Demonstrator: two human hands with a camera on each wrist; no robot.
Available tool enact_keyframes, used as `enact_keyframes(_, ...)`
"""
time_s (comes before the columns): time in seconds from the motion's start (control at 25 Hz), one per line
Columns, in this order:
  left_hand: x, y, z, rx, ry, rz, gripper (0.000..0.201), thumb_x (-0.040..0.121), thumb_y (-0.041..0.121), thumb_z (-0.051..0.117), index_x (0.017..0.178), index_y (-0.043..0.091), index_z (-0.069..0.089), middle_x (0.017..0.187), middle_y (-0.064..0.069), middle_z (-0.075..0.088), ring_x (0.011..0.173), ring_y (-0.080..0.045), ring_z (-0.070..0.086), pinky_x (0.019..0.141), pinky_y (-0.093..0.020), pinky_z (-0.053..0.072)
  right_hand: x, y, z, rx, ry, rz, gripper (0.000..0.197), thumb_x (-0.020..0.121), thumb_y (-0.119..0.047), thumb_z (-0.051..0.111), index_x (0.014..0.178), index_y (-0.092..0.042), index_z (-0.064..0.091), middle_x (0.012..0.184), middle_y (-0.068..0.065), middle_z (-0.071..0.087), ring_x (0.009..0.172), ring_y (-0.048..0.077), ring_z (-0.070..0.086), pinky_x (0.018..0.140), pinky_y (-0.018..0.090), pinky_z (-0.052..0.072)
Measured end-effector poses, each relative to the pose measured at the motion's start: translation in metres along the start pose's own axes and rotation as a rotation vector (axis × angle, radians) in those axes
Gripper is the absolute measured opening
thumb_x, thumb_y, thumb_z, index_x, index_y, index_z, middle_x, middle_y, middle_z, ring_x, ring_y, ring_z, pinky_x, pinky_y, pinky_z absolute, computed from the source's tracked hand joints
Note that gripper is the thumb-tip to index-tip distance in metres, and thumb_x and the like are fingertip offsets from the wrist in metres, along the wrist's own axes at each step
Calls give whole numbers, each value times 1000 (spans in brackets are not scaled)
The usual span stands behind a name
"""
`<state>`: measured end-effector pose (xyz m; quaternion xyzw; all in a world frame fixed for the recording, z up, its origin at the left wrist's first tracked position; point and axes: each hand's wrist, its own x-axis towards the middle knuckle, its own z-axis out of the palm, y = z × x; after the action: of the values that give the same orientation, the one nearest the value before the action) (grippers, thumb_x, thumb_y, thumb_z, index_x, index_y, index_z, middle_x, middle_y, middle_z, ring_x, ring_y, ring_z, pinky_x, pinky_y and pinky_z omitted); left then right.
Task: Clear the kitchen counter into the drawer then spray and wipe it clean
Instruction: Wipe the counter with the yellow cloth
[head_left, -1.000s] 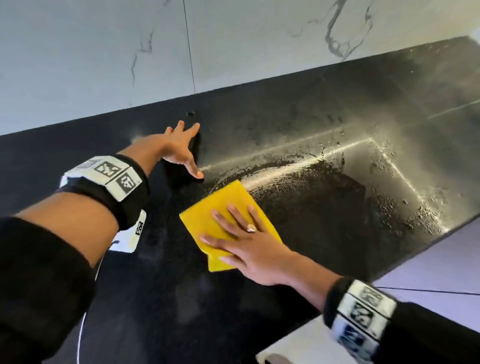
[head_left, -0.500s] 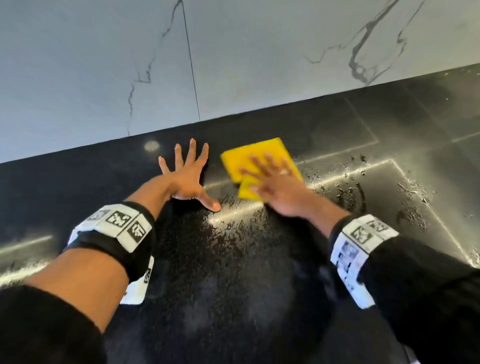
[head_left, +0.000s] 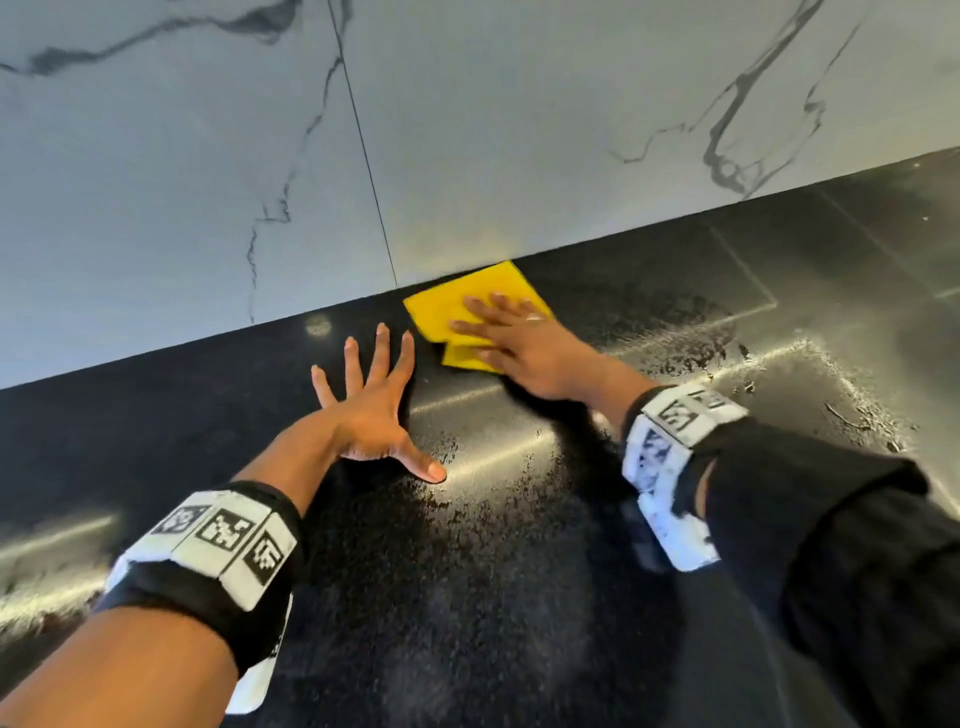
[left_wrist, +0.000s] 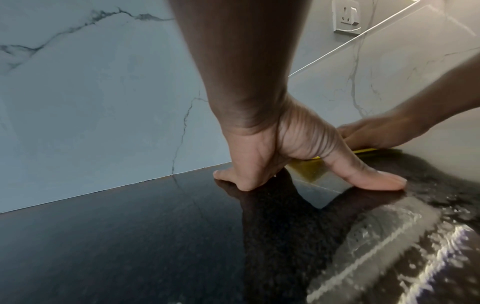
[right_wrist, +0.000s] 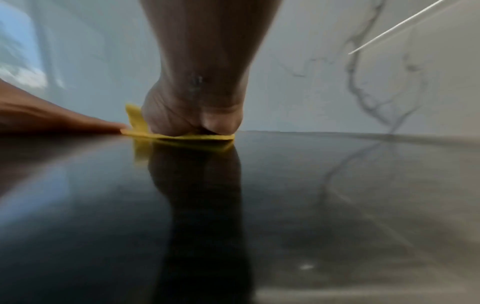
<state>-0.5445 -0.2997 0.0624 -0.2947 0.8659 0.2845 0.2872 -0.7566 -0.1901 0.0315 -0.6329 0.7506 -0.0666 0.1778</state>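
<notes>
A folded yellow cloth (head_left: 447, 306) lies flat on the black counter (head_left: 467, 597), its far corner against the marble wall. My right hand (head_left: 511, 338) presses it down with straight, spread fingers. My left hand (head_left: 371, 410) rests flat on the counter just left of the cloth, fingers spread, thumb out to the right. In the left wrist view the left hand (left_wrist: 272, 160) presses the counter with the cloth (left_wrist: 306, 166) behind its thumb. The right wrist view shows my right hand (right_wrist: 192, 115) on top of the cloth (right_wrist: 182, 136).
Wet streaks and droplets (head_left: 727, 364) shine on the counter to the right and in front of the hands. The marble wall (head_left: 467, 130) rises straight from the counter's back edge. A wall socket (left_wrist: 346, 16) sits high on the right.
My right hand has pushed the yellow cloth away from me across the counter, up to the wall. The left hand has stayed pressed flat on the counter.
</notes>
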Motion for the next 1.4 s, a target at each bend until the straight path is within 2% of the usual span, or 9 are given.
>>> enact_keyframes(0.2, 3, 3, 0, 2, -5, -10, 158, 45, 69, 83, 139, 39, -40, 144, 5, -50, 129, -29, -50, 104, -65, -27, -5, 48, -10, 109, 306, 859, 56, 102, -39, 30, 156, -30, 17, 165, 13, 2, 150, 42, 0, 119, 56, 1)
enact_keyframes(0.44, -3, 5, 1, 14, 15, -29, 157, 47, 68, 83, 144, 33, -35, 146, 3, -49, 131, -29, -47, 106, -65, -25, -23, -62, 33, -7, 28, 3, 55, 106, -40, 31, 155, -39, 8, 165, -7, -6, 150, 20, -12, 120, 43, -8)
enact_keyframes(0.52, -3, 5, 2, 18, 22, -11, 156, 48, 67, 83, 143, 33, -36, 146, 3, -49, 132, -30, -46, 106, -65, -25, -52, -16, 22, -8, 45, 135, 51, 106, -39, 30, 154, -42, 13, 165, -8, -3, 150, 19, -8, 121, 42, -5)
enact_keyframes(0.68, -4, 11, 0, 31, 35, -32, 157, 46, 68, 83, 142, 36, -36, 146, 2, -49, 135, -32, -42, 105, -64, -22, -121, 26, 11, 94, 196, 868, 53, 106, -38, 31, 155, -39, 11, 165, 8, -6, 150, 38, -6, 120, 55, 1)
enact_keyframes(0.84, -18, 17, 2, 65, 105, -52, 154, 46, 68, 82, 147, 35, -29, 150, -4, -43, 140, -34, -35, 108, -65, -15, -164, -99, 62, 39, 3, 292, 55, 106, -36, 32, 154, -45, 7, 163, -1, -15, 148, 26, -18, 118, 49, -10)
enact_keyframes(0.92, -25, 19, 8, 59, 171, -48, 144, 52, 65, 82, 152, 34, -17, 152, -7, -40, 143, -34, -29, 113, -62, -11, -203, -89, 70, -14, 73, 159, 51, 104, -41, 32, 152, -46, 13, 164, -5, -5, 149, 21, -10, 120, 46, -7)
enact_keyframes(1.08, -46, 36, 44, 76, 270, 108, 117, 72, 51, 79, 157, 27, 3, 154, -7, -38, 147, -33, -19, 119, -56, -2, -248, -14, 66, 111, 316, 891, 52, 102, -44, 28, 153, -41, 15, 166, 3, 4, 151, 35, 1, 121, 52, 3)
enact_keyframes(1.16, -58, 48, 68, 68, 258, 180, 114, 75, 44, 80, 156, 26, 2, 153, -6, -39, 148, -30, -18, 119, -54, 0, -232, -38, 71, 102, 374, 1050, 53, 104, -38, 33, 155, -39, 17, 166, 7, 2, 151, 38, -1, 120, 54, 2)
enact_keyframes(1.4, -92, 57, 100, 313, 144, 295, 130, 68, 41, 85, 155, 25, -10, 153, -4, -41, 148, -31, -17, 120, -52, 9, -301, -130, 122, 21, 99, 172, 53, 99, -53, 21, 151, -45, 18, 163, -10, -3, 150, 24, -12, 120, 41, -8)
